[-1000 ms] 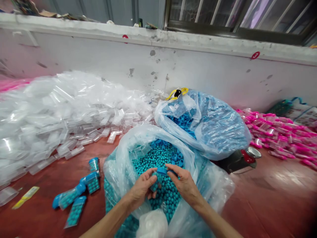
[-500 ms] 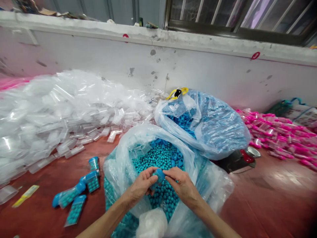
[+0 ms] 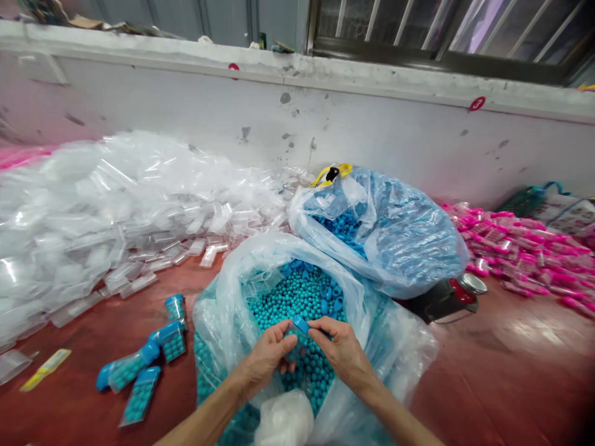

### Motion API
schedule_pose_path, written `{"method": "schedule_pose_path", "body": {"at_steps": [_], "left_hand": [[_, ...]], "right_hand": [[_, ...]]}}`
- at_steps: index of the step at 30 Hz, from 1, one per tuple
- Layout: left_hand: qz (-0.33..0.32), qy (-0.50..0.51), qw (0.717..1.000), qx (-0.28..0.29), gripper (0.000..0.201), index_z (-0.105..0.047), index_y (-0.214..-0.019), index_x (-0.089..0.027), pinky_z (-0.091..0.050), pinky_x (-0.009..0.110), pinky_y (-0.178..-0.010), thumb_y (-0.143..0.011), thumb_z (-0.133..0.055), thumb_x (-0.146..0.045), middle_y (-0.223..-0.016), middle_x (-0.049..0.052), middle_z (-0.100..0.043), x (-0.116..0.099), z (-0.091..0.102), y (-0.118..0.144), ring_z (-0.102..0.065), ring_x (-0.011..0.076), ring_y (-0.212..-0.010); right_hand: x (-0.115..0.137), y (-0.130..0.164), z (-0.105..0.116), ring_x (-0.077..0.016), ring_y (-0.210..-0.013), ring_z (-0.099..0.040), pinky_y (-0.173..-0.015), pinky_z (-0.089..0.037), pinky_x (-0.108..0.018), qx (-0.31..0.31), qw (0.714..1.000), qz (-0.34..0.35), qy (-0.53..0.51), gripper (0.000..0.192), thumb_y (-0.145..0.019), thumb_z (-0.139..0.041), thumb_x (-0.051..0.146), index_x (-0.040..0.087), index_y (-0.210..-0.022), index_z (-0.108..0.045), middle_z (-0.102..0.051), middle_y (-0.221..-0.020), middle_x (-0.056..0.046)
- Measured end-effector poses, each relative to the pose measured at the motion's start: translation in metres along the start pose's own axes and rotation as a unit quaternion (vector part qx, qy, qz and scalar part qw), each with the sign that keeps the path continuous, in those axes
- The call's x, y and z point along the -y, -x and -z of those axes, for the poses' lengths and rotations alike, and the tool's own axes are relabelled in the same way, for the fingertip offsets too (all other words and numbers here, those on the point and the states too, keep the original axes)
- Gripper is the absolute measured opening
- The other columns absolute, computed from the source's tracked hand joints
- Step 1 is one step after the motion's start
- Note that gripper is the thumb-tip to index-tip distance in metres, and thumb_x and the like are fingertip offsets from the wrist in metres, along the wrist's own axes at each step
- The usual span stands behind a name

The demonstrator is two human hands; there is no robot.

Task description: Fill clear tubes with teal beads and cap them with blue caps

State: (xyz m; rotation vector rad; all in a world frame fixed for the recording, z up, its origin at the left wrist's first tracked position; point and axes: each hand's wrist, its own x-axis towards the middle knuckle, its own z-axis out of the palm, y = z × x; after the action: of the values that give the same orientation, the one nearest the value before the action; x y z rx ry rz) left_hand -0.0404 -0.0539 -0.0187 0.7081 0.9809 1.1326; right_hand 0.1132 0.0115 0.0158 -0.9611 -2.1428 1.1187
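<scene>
Blue cap point(image 3: 301, 324): pinched at the top of a small clear container, held between both hands right over the open bag of beads, so anything that drops would fall back among them
Container: mostly hidden behind the fingers; a bit of it with teal beads inside shows under the cap, upright or nearly so
Left hand point(image 3: 268, 354): grip closed round the container body from the left, thumb up near the cap, steadying it
Right hand point(image 3: 341, 348): grip narrow, fingertips closed on the right edge of the blue cap; whether the cap is fully seated I cannot tell
Bead bag point(image 3: 218, 297): clear plastic bag of teal beads, mouth rolled wide open just under the hands, with a few loose blue caps lying on the beads at its far side
Filled containers point(image 3: 139, 371): several capped ones full of teal beads lie on the red surface point(image 3: 488, 371) to the left, near the left arm
Cap bag point(image 3: 409, 235): bluish bag of blue caps just behind the bead bag, mouth open toward the person
Empty containers point(image 3: 93, 210): large clear heap, far left, against the wall
Pink containers point(image 3: 525, 254): pile at far right, well apart from the hands
</scene>
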Motion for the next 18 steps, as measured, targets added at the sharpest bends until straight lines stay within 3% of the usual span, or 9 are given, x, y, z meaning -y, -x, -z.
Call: {"method": "schedule_pose_path", "body": {"at_steps": [7,12,18], "left_hand": [[-0.006,0.010,0.999,-0.051,0.064,-0.043,-0.117,-0.018,-0.021,0.015,-0.030,-0.065,-0.064,-0.049,-0.064,-0.003,-0.056,0.005,-0.007,0.003,-0.045,0.0035,-0.035],[0.005,-0.020,0.998,-0.067,0.062,-0.045,-0.111,-0.017,-0.016,0.015,-0.029,-0.063,-0.063,-0.051,-0.056,-0.006,-0.051,-0.001,-0.013,0.002,-0.040,0.0029,-0.031],[0.012,-0.036,0.998,-0.043,0.065,-0.038,-0.118,-0.019,-0.021,0.014,-0.029,-0.067,-0.060,-0.052,-0.060,-0.005,-0.053,-0.004,-0.014,0.004,-0.043,0.0038,-0.031]], "right_hand": [[0.002,0.005,-0.005,-0.0121,-0.061,-0.055,-0.061,-0.041,-0.022,-0.005,0.999,0.030,0.028,0.022,-0.082,-0.048,0.023,0.019,-0.071,-0.067,-0.061,-0.064,0.000],[0.000,0.002,0.005,-0.0111,-0.060,-0.052,-0.058,-0.039,-0.020,0.056,0.997,0.050,-0.014,0.017,-0.080,-0.051,0.022,0.019,-0.074,-0.067,-0.059,-0.063,0.002],[-0.009,0.004,0.010,-0.0112,-0.061,-0.050,-0.060,-0.039,-0.021,0.084,0.994,0.018,-0.070,0.016,-0.079,-0.052,0.022,0.021,-0.076,-0.068,-0.058,-0.064,0.003]]}}
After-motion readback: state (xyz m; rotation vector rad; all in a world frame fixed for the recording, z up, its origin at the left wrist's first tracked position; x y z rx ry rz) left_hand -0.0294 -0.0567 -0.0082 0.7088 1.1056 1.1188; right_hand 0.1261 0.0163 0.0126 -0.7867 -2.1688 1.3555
